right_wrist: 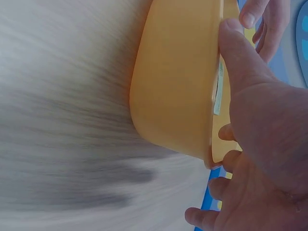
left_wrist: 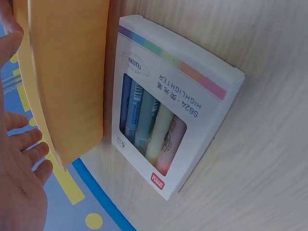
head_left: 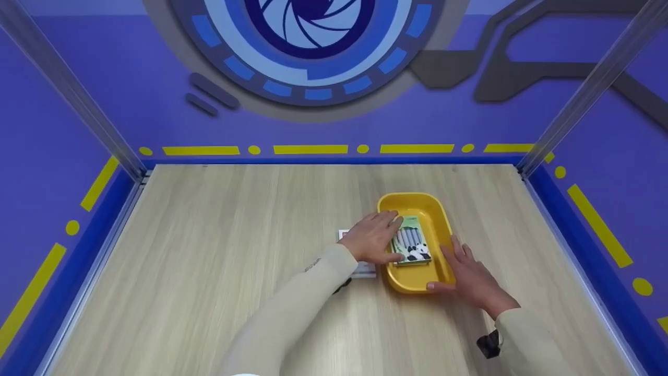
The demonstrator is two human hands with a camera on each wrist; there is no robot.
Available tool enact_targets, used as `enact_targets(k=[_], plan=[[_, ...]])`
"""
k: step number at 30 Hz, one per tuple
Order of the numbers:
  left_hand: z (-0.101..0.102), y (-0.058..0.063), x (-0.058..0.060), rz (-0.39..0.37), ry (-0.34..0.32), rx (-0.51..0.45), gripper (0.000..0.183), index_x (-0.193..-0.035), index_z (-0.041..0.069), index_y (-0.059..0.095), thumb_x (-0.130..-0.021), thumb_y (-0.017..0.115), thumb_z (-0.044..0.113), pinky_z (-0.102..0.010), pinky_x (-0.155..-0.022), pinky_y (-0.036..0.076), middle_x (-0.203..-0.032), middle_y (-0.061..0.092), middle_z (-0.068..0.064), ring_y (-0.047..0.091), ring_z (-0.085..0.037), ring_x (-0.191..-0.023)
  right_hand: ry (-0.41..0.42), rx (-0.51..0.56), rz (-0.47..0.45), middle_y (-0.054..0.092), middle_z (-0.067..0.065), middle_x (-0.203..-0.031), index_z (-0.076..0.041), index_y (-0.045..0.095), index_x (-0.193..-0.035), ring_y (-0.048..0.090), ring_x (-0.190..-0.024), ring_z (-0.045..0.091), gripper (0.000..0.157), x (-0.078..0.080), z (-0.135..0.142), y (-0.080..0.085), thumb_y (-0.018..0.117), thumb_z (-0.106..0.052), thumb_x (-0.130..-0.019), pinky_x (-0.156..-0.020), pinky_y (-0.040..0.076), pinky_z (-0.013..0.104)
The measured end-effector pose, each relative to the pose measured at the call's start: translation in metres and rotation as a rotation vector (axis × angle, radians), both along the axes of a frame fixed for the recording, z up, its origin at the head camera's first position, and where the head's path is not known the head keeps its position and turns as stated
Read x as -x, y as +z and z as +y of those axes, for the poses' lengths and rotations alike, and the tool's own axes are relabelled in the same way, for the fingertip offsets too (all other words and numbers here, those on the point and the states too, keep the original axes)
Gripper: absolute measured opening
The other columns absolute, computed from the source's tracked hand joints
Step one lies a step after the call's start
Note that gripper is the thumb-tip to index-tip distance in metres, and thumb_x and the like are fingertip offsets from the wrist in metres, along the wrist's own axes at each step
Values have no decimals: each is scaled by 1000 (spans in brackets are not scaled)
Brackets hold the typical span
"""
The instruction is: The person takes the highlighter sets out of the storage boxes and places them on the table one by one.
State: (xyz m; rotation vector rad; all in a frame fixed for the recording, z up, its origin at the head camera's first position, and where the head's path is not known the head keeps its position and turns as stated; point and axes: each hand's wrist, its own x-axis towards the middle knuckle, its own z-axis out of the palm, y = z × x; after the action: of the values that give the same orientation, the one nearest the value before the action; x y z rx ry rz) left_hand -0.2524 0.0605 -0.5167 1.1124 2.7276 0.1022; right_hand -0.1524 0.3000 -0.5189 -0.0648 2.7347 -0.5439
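A yellow plastic tub (head_left: 410, 284) stands right of centre on the table. Inside it lies a small flat box (head_left: 410, 241) printed with a panda and a row of coloured sticks. My left hand (head_left: 371, 237) reaches over the tub's left rim beside that box, fingers extended and spread. Under the left wrist, a white box of highlighters (left_wrist: 149, 103) lies on the table next to the tub, mostly hidden in the head view; its window shows several pastel highlighters. My right hand (head_left: 472, 274) rests against the tub's right rim, thumb at the near corner and fingers loosely extended.
The pale wood-grain table (head_left: 219, 250) extends well left of the tub. Blue printed panels (head_left: 334, 130) enclose it at the back and both sides, with metal posts (head_left: 584, 89) at the back corners.
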Motion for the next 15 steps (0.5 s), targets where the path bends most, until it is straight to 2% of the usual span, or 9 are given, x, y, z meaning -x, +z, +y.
enact_targets(k=[8,15], plan=[[4,0,1,-21,0,9,95,-157,20,13,-85,47,73,-32,-124,12,-164,13,-1,15,-16,-151,-8,4,-11,-6,18,-163,-10,14,-156,1,-145,50,115,-1,-1,1,64,-72,-73,-110,11,72],[6,-2,2,16,-20,33,95,-156,16,15,-86,46,72,-33,-124,12,-163,17,-5,17,-19,-151,-19,3,-20,-7,18,-163,-11,12,-156,2,-146,50,116,1,-1,1,65,-71,-72,-111,11,71]])
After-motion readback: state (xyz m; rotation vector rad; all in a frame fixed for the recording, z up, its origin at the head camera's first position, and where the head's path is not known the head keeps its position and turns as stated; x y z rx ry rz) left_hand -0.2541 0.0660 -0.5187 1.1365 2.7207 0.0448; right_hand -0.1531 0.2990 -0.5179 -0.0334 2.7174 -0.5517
